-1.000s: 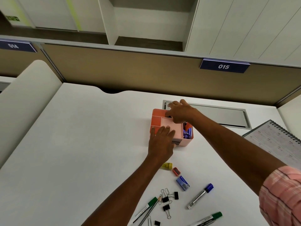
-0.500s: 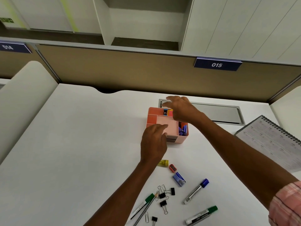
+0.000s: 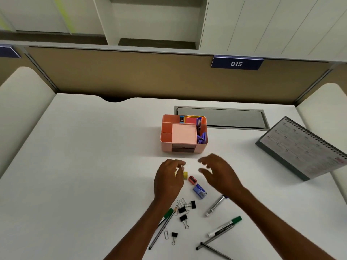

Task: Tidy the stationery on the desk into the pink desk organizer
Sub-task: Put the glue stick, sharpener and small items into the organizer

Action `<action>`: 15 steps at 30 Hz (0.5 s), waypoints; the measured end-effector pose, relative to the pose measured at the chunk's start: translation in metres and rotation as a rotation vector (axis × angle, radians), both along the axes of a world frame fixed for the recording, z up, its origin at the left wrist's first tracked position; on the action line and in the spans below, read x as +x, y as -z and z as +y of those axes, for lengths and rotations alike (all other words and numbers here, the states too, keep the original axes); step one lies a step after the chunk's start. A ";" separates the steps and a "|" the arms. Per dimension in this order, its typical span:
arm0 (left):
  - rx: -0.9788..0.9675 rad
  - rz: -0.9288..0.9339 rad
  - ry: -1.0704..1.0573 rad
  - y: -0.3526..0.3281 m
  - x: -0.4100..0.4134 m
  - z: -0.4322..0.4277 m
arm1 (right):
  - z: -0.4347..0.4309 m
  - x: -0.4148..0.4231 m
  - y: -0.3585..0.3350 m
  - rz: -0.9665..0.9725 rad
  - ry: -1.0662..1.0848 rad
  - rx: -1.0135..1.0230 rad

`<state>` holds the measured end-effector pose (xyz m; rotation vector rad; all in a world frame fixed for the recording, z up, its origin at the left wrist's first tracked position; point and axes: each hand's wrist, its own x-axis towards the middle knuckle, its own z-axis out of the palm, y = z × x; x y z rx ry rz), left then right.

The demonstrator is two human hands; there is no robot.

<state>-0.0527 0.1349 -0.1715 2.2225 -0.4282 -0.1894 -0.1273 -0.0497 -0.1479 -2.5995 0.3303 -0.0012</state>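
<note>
- White desk [image 3: 93, 166] carries everything; a grey cable hatch [image 3: 225, 117] is set in along its far edge.
- Grey-backed spiral calendar [image 3: 304, 147] stands at the desk's right edge.
- Pink desk organizer [image 3: 199, 149] sits near the far edge, just in front of the hatch and apart from both my hands. A pink note pad [image 3: 184, 133] fills its middle compartment, and blue and purple pieces [image 3: 201, 136] stand in its right one.
- My right hand [image 3: 219, 173] hovers over the middle of the desk, fingers spread and loosely bent, holding nothing.
- My left hand [image 3: 169, 181] is just beside it, fingers curled down at the yellow sharpener [image 3: 185, 174]. The blur keeps me from telling whether I have it pinched.
- Green-capped marker [image 3: 225, 227] lies toward the near edge; a second marker [image 3: 215, 206] lies partly under my right forearm.
- Two thin dark pens [image 3: 212, 244] cross by the near edge.
- Small blue box [image 3: 200, 191] lies below my right hand's fingers.
- Red sharpener [image 3: 192, 180] lies between my hands, just beside the yellow one.
- Black binder clips [image 3: 182, 210] are scattered by my left wrist, with a paper clip [image 3: 166, 233] nearer the near edge.
</note>
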 end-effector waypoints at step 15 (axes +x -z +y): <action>-0.166 0.468 -0.102 0.004 -0.033 0.003 | 0.040 -0.036 0.068 0.284 0.160 -0.065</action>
